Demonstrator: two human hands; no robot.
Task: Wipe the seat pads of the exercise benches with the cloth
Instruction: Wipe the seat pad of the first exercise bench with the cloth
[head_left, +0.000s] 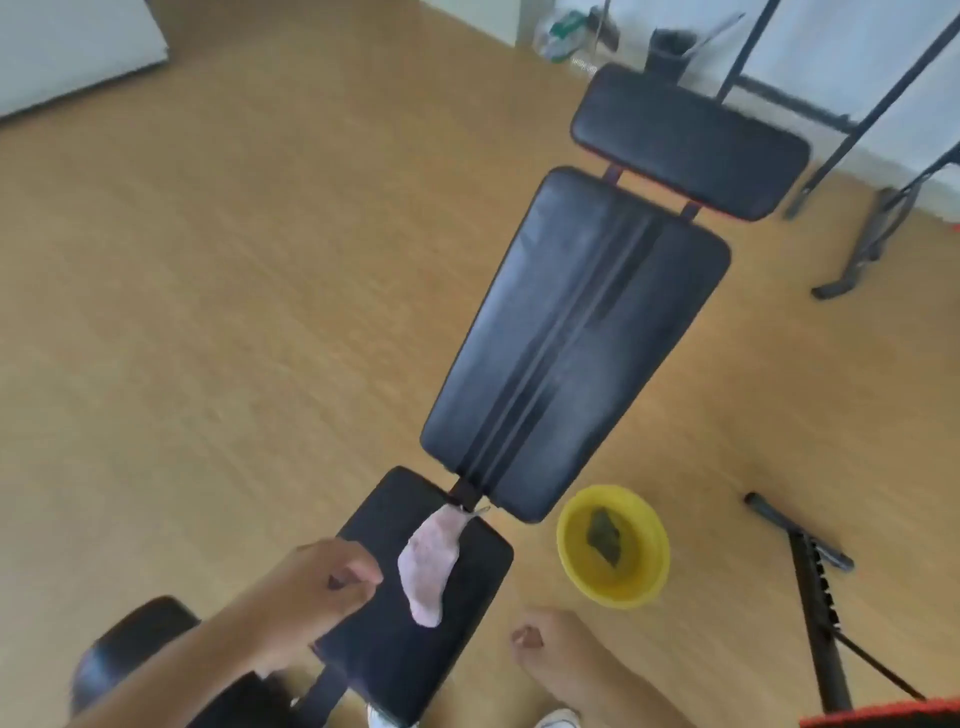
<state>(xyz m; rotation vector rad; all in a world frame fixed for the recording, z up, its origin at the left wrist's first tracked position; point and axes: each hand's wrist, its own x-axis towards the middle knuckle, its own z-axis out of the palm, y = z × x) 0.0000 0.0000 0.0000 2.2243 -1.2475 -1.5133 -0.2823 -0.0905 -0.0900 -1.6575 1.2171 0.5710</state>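
Observation:
A long exercise bench runs away from me across the wooden floor. Its small near seat pad (395, 660) is black, and a pale pink cloth (430, 566) lies crumpled on it. Beyond it are the long black back pad (576, 338) and a far black pad (685, 140). My left hand (322, 587) hovers over the seat pad's left edge, just left of the cloth, with fingers loosely curled and nothing in them. My right hand (535, 636) hangs to the right of the seat pad, curled into a loose fist and holding nothing.
A yellow bowl (566, 551) with a dark rag in it stands on the floor right of the bench. A black metal frame (821, 597) lies further right. A rack (883, 104) stands by the far wall. A round black pad (130, 639) is at lower left.

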